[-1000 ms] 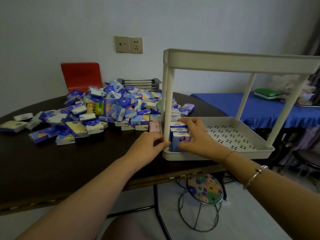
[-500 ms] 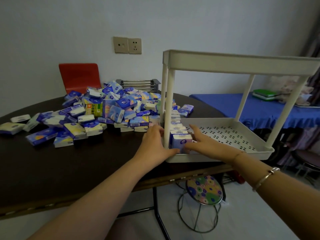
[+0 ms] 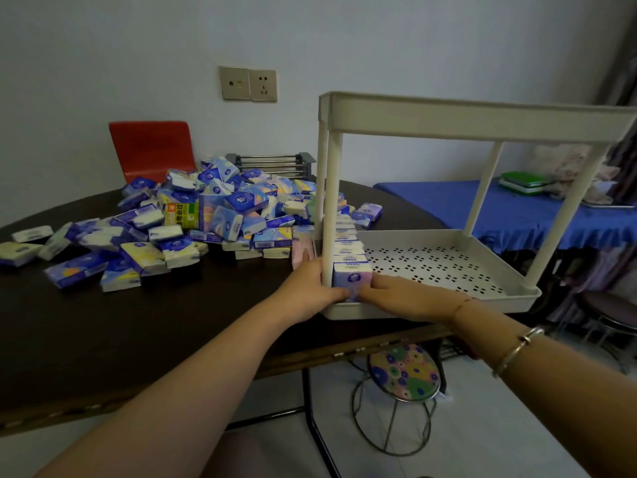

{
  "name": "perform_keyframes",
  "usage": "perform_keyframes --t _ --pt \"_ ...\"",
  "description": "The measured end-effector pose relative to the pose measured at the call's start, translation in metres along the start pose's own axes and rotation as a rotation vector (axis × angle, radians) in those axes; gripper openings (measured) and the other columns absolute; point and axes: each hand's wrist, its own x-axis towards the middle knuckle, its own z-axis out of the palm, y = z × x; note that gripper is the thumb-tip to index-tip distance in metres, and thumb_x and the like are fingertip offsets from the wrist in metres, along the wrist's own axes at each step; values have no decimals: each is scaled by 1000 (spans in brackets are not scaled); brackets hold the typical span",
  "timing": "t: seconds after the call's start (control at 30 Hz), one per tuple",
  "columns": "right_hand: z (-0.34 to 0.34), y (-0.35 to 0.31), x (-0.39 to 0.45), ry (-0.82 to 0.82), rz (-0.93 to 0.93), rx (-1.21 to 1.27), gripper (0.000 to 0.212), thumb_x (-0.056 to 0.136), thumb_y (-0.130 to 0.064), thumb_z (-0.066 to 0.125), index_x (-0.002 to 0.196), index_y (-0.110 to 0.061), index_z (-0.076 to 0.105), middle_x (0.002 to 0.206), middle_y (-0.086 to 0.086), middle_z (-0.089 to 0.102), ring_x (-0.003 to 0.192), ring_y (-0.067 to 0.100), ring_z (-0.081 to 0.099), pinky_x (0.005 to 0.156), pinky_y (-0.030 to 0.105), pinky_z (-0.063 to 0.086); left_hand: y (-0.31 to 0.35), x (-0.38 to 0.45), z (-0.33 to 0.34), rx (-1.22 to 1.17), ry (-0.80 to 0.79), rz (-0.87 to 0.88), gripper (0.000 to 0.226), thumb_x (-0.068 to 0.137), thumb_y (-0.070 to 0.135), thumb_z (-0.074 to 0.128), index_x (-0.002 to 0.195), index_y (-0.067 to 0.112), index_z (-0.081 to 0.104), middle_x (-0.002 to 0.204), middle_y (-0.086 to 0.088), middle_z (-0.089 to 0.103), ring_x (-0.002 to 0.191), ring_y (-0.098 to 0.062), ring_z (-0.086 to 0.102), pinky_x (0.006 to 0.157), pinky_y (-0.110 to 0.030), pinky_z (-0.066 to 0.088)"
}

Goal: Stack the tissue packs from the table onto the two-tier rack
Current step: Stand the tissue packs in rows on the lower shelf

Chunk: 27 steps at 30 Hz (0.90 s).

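Standing by the counter (image 3: 103,332) here: there's a huge pile of tissue packs (image 3: 193,222) heaped in the middle of it, and a white two-tier rack (image 3: 448,298) parked at the near right edge. So far only one row of packs (image 3: 348,250) stands on edge along the left side of the bottom tier; the rest of that perforated tray is bare, and from this angle I can't see what's on the top tier.

Both hands are at the nearest pack (image 3: 352,277) in that row. The left hand (image 3: 310,291) sits outside the rack's corner post with its fingers wrapped round toward the pack, while the right hand (image 3: 403,294) lies inside the tray, fingers fairly flat and pressing the pack's right side. Looks like squaring up the row.

My guess on handling: these are light, squishy little plastic-wrapped packs, a bit slick, nothing fragile. Pinch them across the broad faces, because upright ones probably topple like dominoes. Most of the job is left to do.
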Motion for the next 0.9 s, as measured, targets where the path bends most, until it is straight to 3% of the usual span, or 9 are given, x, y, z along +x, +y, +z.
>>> perform_keyframes --t 0.07,0.17,0.27,0.37,0.47,0.6,0.73,0.9 --pt "-2 -3 -5 21 16 -30 73 79 -64 41 136 -19 45 136 4 50 123 23 49 107 43 36 -1 0 -2 7 -11 -39 69 80 17 74 140 18 41 136 8 46 127 -14 44 104 -25 32" --pt "-9 -7 -18 82 24 -27 47 96 -38 40 135 -12 43 138 10 48 122 24 48 107 41 35 -6 1 -8 31 -9 -58 78 77 24 76 144 19 36 145 2 43 131 -15 41 110 -33 34" --pt "-10 -8 -37 277 20 -78 50 96 -31 43 142 -15 34 145 6 42 127 20 45 103 31 35 -7 -1 -14 33 -2 -26 87 78 22 75 150 22 26 151 2 36 137 -13 34 113 -33 28" --pt "-5 -12 -56 539 -73 -86 37 92 -27 49 128 -20 46 129 -2 52 112 12 50 87 22 41 -14 -7 -23 16 33 4 87 81 22 73 150 19 21 153 4 32 139 -9 30 107 -23 24" --pt "2 -26 -67 641 -205 -87 19 89 -25 51 108 -27 50 108 -8 55 94 4 49 71 14 37 -30 -14 -34 27 108 -4 85 82 32 71 150 19 23 153 4 33 139 -9 30 98 -19 23" --pt "16 -62 -69 623 -324 10 14 88 -22 50 101 -27 54 95 -10 57 85 3 52 67 15 39 -54 -26 -58 83 239 -59 75 83 34 70 146 20 32 147 5 41 138 -12 33 106 -26 26" --pt "37 -100 -54 529 -401 136 15 87 -18 53 98 -28 56 88 -9 59 78 3 55 65 13 44 -82 -42 -90 248 363 -89 65 86 34 66 143 21 37 148 1 41 145 -18 19 118 -43 19" --pt "64 -137 -8 412 -449 193 14 87 -17 54 97 -27 54 90 -7 59 80 3 56 69 15 47 -111 -66 -134 492 488 -117 65 89 32 62 146 24 31 153 0 31 147 -19 11 119 -43 14"
